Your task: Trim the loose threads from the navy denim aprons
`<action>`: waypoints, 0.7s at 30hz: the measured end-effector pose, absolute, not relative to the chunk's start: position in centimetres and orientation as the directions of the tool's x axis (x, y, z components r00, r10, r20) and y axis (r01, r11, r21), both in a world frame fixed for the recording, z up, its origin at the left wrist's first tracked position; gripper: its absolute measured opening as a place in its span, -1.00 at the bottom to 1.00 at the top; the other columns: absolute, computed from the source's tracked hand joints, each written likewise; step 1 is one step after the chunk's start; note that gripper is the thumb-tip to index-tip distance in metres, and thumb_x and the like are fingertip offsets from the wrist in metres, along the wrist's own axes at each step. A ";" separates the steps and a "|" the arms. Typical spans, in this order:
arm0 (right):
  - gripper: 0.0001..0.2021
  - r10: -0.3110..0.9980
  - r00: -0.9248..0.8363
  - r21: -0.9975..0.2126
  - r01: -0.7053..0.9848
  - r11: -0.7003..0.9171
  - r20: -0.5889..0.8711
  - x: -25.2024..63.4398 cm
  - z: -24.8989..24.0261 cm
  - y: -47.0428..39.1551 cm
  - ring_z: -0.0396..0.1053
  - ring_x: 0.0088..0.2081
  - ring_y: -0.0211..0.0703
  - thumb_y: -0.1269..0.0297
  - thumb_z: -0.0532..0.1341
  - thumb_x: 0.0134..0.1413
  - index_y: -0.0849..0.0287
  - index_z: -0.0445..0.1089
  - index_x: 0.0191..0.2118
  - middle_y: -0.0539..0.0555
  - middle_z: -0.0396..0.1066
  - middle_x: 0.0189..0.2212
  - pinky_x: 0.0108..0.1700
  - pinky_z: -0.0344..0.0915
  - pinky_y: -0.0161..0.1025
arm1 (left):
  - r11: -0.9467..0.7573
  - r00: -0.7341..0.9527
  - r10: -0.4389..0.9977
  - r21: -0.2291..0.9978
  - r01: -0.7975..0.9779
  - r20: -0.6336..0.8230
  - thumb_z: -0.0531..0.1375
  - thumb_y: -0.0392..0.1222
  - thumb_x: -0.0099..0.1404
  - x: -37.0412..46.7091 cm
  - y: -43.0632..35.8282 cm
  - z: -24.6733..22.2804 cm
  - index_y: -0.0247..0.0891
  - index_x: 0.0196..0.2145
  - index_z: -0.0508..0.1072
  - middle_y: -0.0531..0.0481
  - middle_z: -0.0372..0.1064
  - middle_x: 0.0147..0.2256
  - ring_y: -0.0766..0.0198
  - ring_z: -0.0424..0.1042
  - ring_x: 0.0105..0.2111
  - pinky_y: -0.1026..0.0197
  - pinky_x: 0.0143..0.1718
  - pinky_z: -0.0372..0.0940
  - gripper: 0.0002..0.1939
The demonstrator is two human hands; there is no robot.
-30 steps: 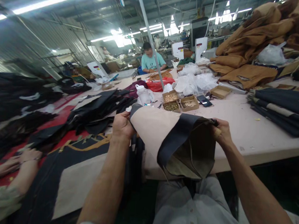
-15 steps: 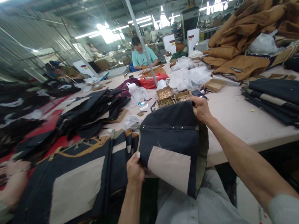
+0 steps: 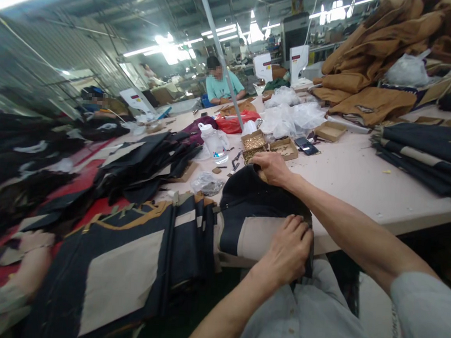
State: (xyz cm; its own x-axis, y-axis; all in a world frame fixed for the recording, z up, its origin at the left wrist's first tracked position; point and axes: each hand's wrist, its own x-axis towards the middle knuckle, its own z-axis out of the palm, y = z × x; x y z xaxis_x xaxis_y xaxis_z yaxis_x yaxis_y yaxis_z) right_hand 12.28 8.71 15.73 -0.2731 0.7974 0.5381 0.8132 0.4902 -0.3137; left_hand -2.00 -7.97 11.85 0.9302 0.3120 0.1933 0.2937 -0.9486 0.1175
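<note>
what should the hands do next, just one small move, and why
Perhaps lower the right hand: it grips the top edge of the dark cloth, which looks raised, while the left hand lies partly over the pale patch.

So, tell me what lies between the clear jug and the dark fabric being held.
In the head view, small dark items and a brown piece lie between the jug and the fabric, beside a clear bag.
</note>
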 end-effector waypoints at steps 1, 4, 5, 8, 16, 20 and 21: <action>-0.69 0.799 -0.300 -0.300 0.812 0.501 0.521 11.9 15.9 8.7 0.33 -0.20 -0.05 0.49 0.18 0.05 0.21 0.53 -0.08 0.14 0.48 -0.22 -0.21 0.08 -0.23 | -0.960 0.947 0.280 0.043 0.277 0.156 0.20 -0.26 0.16 -0.8 -7.3 11.1 -0.45 0.11 0.39 -0.35 0.35 0.09 -0.10 0.16 0.26 -0.12 0.40 -0.09 -0.46; -0.68 0.807 -0.355 -0.275 0.810 0.517 0.472 11.9 16.1 7.8 0.35 -0.20 -0.05 0.53 0.18 0.01 0.20 0.53 -0.11 0.13 0.48 -0.25 -0.19 0.12 -0.22 | -0.965 0.972 0.233 -0.115 0.235 0.031 0.15 -0.24 0.25 1.1 -4.6 8.5 -0.40 -0.15 0.53 -0.28 0.47 -0.19 -0.07 0.32 0.09 -0.20 0.42 -0.22 -0.73; -0.66 0.811 -0.350 -0.284 0.810 0.513 0.469 12.2 15.9 7.1 0.35 -0.20 -0.04 0.54 0.19 -0.02 0.20 0.53 -0.10 0.13 0.48 -0.25 -0.18 0.15 -0.21 | -0.967 0.976 0.220 -0.137 0.216 -0.008 0.12 -0.24 0.28 1.2 -3.6 7.7 -0.36 -0.25 0.55 -0.24 0.48 -0.28 -0.03 0.38 0.00 -0.20 0.42 -0.22 -0.78; -0.56 0.812 -0.213 -0.396 0.788 0.471 0.543 13.4 14.1 3.5 0.34 -0.14 0.02 0.56 0.22 -0.11 0.19 0.49 -0.04 0.16 0.46 -0.18 -0.08 0.22 -0.15 | -0.974 0.981 0.190 -0.134 0.183 -0.041 0.09 -0.27 0.30 0.4 -1.5 6.0 -0.35 -0.34 0.56 -0.23 0.49 -0.34 0.02 0.42 -0.13 -0.15 0.38 -0.08 -0.77; -0.91 0.735 0.530 -0.845 0.523 0.111 0.424 13.4 2.0 -8.3 0.35 -0.33 -0.07 0.30 0.18 0.12 0.10 0.40 -0.25 0.06 0.40 -0.36 -0.21 0.33 -0.16 | -0.922 0.925 0.375 0.083 0.379 -0.059 0.08 -0.31 0.26 -2.4 -1.3 5.3 -0.36 0.12 0.39 -0.36 0.33 0.16 -0.08 0.26 0.22 -0.05 0.31 0.07 -0.53; -0.73 0.885 0.324 -0.865 0.478 0.152 0.335 14.5 -1.3 -8.2 0.44 -0.14 -0.02 0.33 0.15 0.12 0.08 0.43 -0.05 0.10 0.49 -0.16 -0.04 0.37 -0.11 | -0.903 0.916 0.394 0.157 0.401 -0.072 0.05 -0.23 0.35 -2.4 -1.5 6.1 -0.43 0.07 0.40 -0.43 0.29 0.17 -0.10 0.24 0.24 -0.07 0.29 0.11 -0.61; -0.66 0.912 0.271 -0.870 0.469 0.154 0.307 14.9 -1.7 -7.9 0.44 -0.08 -0.01 0.35 0.14 0.11 0.08 0.41 0.02 0.10 0.49 -0.10 0.00 0.37 -0.09 | -0.891 0.907 0.416 0.174 0.420 -0.063 0.01 -0.20 0.40 -2.3 -1.4 6.4 -0.43 0.06 0.41 -0.43 0.30 0.16 -0.08 0.26 0.23 -0.06 0.28 0.14 -0.62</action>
